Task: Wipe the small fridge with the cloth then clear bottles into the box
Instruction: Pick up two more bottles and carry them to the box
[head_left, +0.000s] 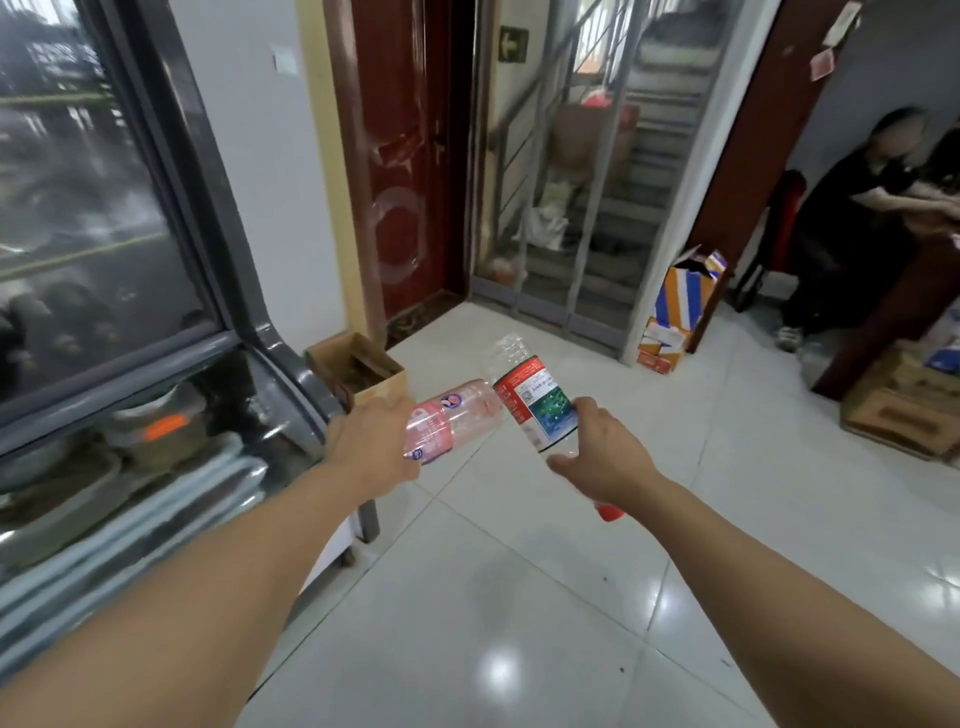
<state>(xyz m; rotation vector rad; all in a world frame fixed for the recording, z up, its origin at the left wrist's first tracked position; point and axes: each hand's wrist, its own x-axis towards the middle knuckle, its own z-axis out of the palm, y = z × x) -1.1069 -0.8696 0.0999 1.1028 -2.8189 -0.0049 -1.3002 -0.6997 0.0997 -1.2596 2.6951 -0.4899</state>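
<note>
While both arms reach forward over the tiled floor (519, 597), each hand holds an empty clear bottle. The left hand (376, 441) grips the pink-label bottle (452, 421), which lies nearly level and points toward 2 o'clock. The right hand (605, 452) curls round the green-label bottle (537, 402) near its neck; the base tilts up toward 11 o'clock and the red cap (609, 512) shows below the wrist. The two bottles touch or nearly touch. An open box (363, 371) sits at 11 o'clock beyond the left hand, beside the fridge (130, 338) at 9 o'clock.
</note>
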